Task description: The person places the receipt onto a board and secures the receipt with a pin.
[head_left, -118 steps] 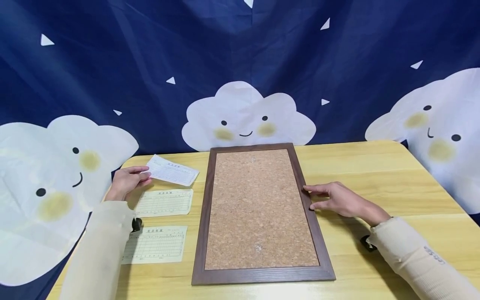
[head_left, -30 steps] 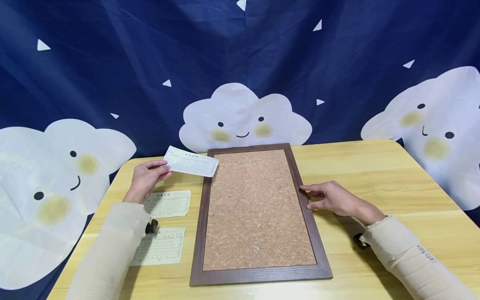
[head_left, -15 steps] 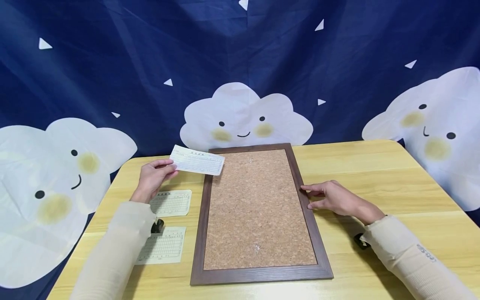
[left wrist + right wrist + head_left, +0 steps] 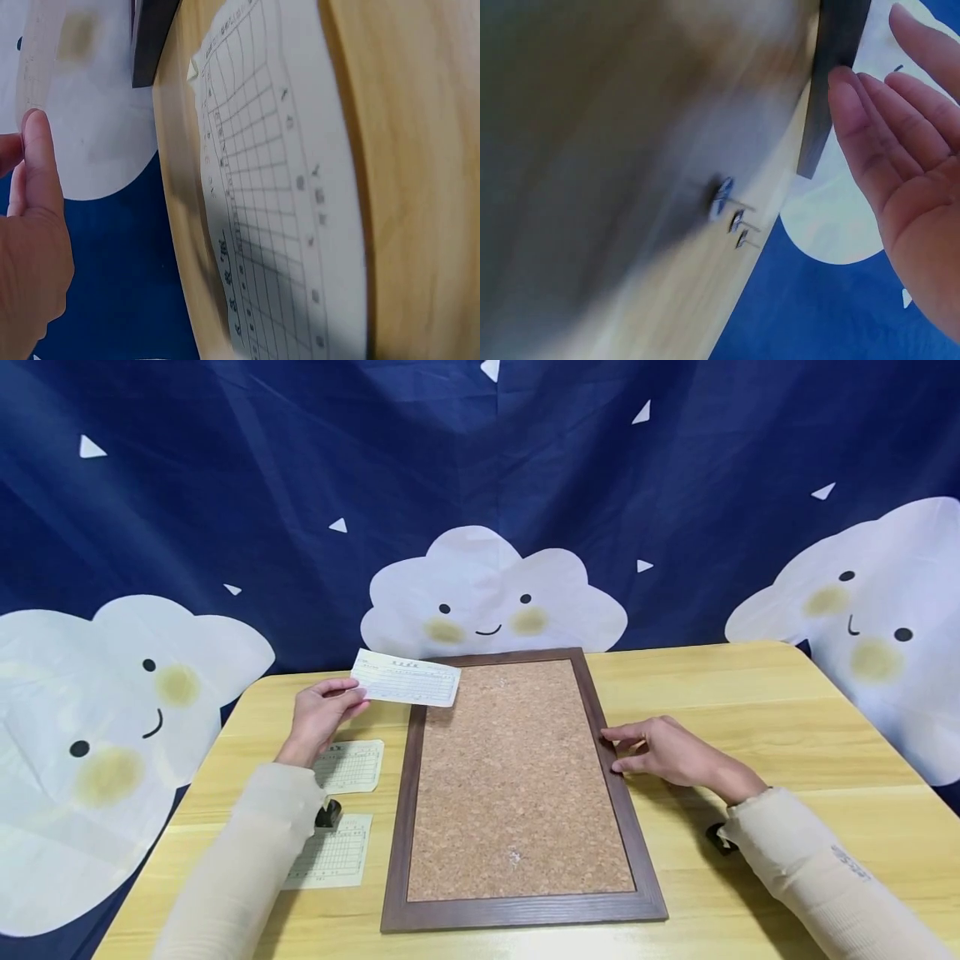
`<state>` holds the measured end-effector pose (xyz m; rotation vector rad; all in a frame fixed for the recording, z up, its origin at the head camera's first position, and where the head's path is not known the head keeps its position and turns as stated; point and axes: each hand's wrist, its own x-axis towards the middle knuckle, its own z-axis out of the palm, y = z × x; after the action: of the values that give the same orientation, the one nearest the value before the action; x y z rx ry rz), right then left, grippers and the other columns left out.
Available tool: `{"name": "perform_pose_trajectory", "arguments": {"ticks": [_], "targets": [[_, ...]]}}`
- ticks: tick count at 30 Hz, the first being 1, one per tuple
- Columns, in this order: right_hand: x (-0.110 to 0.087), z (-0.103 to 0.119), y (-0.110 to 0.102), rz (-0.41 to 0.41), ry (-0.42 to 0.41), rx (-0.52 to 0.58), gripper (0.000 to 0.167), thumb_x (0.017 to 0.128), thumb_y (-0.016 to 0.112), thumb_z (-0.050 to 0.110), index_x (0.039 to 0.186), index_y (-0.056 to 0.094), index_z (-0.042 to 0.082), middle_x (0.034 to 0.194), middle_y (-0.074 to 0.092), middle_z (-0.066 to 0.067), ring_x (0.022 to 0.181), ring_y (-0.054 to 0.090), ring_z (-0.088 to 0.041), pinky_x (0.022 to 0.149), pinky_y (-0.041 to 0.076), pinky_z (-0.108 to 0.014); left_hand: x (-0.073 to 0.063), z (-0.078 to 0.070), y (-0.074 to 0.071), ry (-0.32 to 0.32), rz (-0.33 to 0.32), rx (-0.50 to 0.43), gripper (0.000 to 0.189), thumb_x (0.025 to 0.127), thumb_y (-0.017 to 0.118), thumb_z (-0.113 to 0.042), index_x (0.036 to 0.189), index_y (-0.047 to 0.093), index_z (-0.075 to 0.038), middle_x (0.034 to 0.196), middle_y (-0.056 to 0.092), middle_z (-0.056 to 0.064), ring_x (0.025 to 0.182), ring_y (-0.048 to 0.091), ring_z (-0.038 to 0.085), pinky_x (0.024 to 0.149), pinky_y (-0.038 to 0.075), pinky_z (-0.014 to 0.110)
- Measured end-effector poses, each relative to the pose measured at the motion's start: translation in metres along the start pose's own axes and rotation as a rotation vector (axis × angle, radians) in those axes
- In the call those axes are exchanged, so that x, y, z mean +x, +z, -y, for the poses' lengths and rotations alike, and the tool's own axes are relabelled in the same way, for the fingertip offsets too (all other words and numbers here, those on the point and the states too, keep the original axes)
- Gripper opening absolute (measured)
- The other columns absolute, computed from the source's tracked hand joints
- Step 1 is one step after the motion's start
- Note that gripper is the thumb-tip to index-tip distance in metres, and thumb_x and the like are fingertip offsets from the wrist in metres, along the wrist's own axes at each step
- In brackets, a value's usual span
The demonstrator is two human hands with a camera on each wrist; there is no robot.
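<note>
Left hand [image 4: 324,714] pinches a paper slip [image 4: 408,681], long axis pointing right.

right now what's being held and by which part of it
A slip, pinched at its left end by the left hand; the right hand only touches the right side of the frame.

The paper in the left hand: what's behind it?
In the head view, the dark frame partly shows behind the paper; the upper end of its left side and one corner of the cork are covered.

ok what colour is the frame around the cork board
Dark brown; the frame shows best in the head view.
</note>
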<state>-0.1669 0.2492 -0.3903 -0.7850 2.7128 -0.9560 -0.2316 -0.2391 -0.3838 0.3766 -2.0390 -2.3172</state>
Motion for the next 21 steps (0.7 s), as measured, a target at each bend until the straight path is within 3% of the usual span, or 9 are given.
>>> {"name": "perform_pose_trajectory", "arguments": {"ticks": [3,10,21], "targets": [[0.005,0.003,-0.002,-0.007,0.004,-0.012,0.046,0.088,0.078,0.014,0.127,0.065,-0.006,0.119,0.069,-0.018,0.096,0.070,-0.024,0.077,0.057,-0.033,-0.001,0.001,0.003,-0.001,0.000,0.000,0.024,0.089,0.064,0.013,0.112,0.057,0.008,0.080,0.066,0.002,0.067,0.070,0.009,0.070,0.057,0.021],[0.024,0.014,-0.003,-0.015,0.010,0.023,0.040,0.093,0.073,0.016,0.126,0.066,-0.006,0.123,0.068,-0.017,0.112,0.064,-0.032,0.090,0.052,-0.048,-0.002,0.001,0.008,-0.006,-0.013,-0.016,0.021,0.089,0.065,0.012,0.107,0.059,0.005,0.083,0.067,0.004,0.067,0.071,0.010,0.070,0.057,0.021],[0.051,0.023,0.001,-0.043,0.001,0.130,0.037,0.096,0.069,0.015,0.125,0.065,-0.008,0.122,0.068,-0.018,0.104,0.068,-0.027,0.089,0.054,-0.042,-0.004,0.001,0.017,-0.002,0.003,-0.036,0.016,0.089,0.066,0.010,0.102,0.061,0.003,0.090,0.066,0.011,0.068,0.071,0.012,0.072,0.057,0.023]]}}
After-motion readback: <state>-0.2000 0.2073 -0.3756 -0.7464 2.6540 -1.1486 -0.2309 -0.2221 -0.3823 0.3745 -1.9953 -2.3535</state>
